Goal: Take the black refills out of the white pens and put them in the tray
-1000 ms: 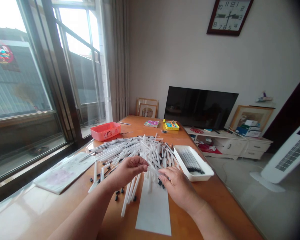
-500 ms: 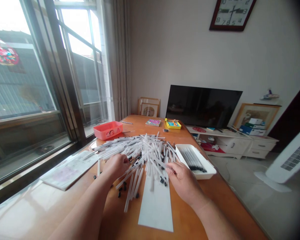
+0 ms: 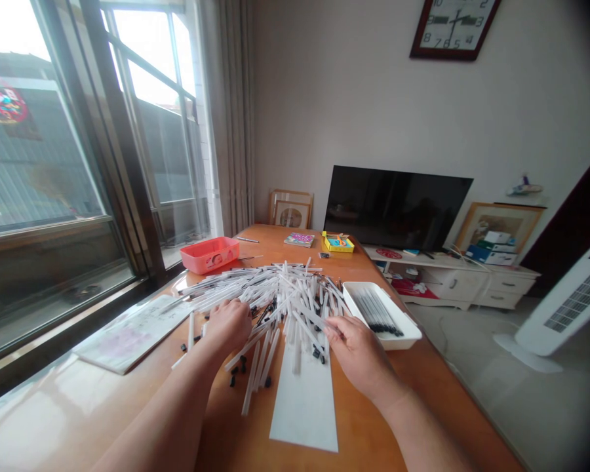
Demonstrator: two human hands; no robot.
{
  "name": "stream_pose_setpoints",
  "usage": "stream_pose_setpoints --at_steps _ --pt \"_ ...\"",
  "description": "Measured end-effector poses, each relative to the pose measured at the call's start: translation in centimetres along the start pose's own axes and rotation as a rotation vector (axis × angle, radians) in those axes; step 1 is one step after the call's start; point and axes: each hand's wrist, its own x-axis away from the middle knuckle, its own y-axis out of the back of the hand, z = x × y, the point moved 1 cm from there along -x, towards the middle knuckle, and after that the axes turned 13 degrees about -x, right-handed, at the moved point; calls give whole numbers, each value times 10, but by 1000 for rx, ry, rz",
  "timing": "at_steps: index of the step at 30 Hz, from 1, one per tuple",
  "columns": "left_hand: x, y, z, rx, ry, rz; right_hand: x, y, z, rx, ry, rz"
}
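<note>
A large heap of whitish translucent plastic pen tubes (image 3: 246, 283) lies across the middle of the table. At its near left side is my left hand (image 3: 230, 324), back up and fingers curled down; the fingertips and anything in them are hidden. My right hand (image 3: 353, 344) pinches a translucent pen tube (image 3: 313, 317) between thumb and fingers, at the heap's right side. Small black caps (image 3: 242, 362) are scattered below the heap, and others lie just left of my right hand. Under the near tubes runs a white paper strip (image 3: 305, 413).
A white tray (image 3: 413, 337) with a row of dark-tipped pens stands right of the heap. Behind it sit a pink basket (image 3: 209, 255), a booklet (image 3: 299, 240) and a yellow box (image 3: 338, 245). A flat pad (image 3: 122, 344) lies at left by the window.
My left hand has turned slightly, showing more of its back. A pale tube end now shows left of the left wrist. My right hand keeps its hold; the view has shifted slightly.
</note>
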Motion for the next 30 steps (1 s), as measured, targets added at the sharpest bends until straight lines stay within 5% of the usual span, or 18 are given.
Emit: stream_pose_setpoints --at_steps 10,30 --pt "12 24 -14 350 -310 -201 -1 3 -3 61 -25 31" --pt "18 33 -16 268 -398 -253 0 1 -3 52 -100 122"
